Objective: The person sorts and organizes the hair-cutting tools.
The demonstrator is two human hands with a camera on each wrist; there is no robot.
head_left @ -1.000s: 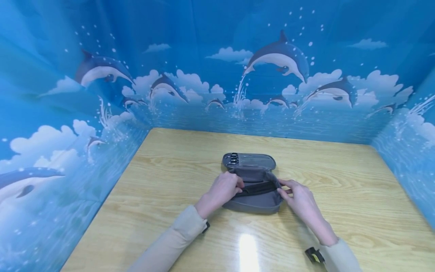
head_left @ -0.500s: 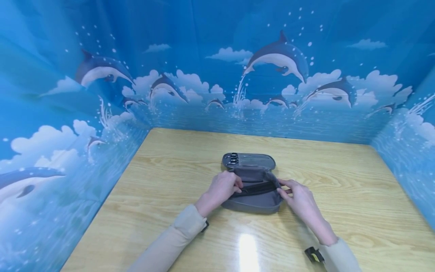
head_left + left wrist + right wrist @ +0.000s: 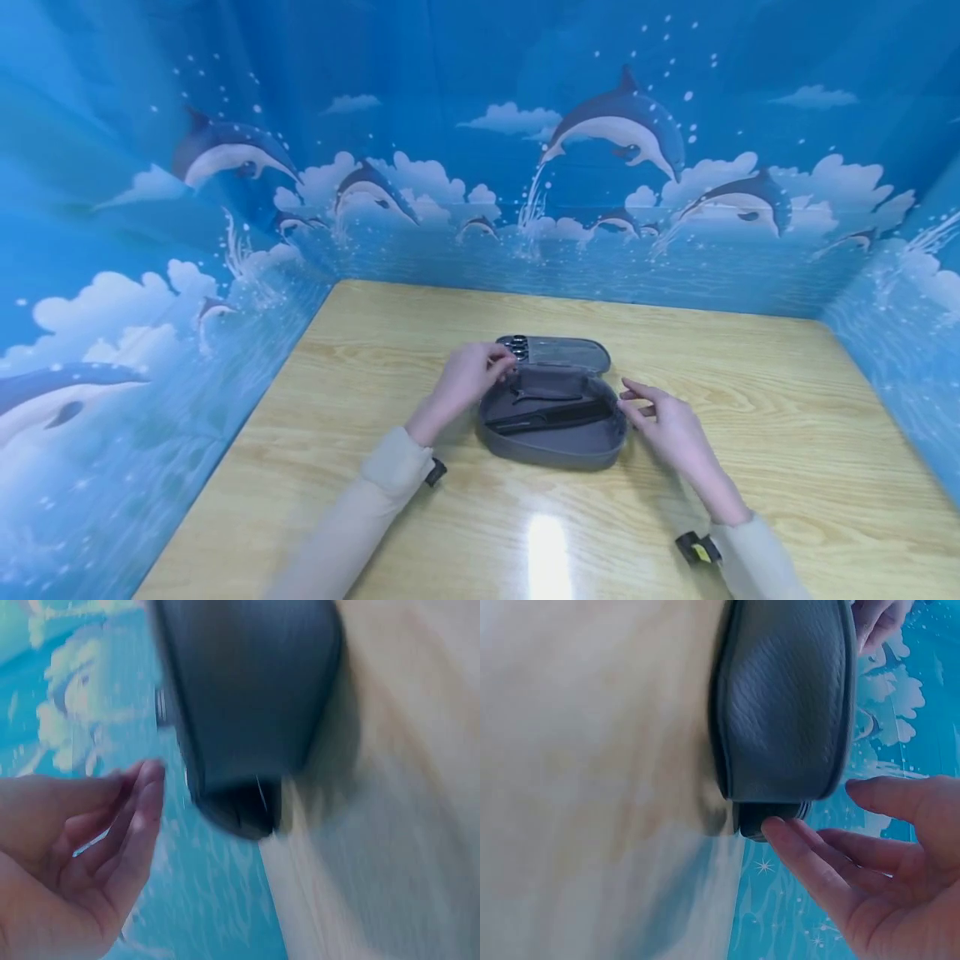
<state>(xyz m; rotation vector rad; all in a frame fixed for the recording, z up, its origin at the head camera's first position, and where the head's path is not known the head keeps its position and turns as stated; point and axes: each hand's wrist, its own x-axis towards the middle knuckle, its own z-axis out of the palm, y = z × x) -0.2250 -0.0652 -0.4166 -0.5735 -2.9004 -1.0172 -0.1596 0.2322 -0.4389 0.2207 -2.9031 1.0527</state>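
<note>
An unzipped grey case (image 3: 555, 458) lies on the table, its lid (image 3: 573, 354) folded back away from me. A long black object (image 3: 558, 416) lies slantwise inside; its kind is unclear. Several dark metal loops (image 3: 518, 347) show at the lid's left end. My left hand (image 3: 463, 379) is over the case's left back corner, near the hinge. In the left wrist view, its loosely bent fingers (image 3: 135, 825) hold nothing. Beside the right wall, my right hand (image 3: 670, 429) has its fingers spread; in the right wrist view the case's textured side (image 3: 787, 705) is just beyond them.
The wood-grain table (image 3: 375, 350) extends around the case on all sides. A blue dolphin-print backdrop (image 3: 450, 167) walls off the back and the sides. Dark devices are strapped at both wrists, one of them the right wrist camera (image 3: 697, 548).
My left hand has let go of the black object and moved up and left to the lid hinge. My right hand has come off the case's right wall. The black object now lies inside.
</note>
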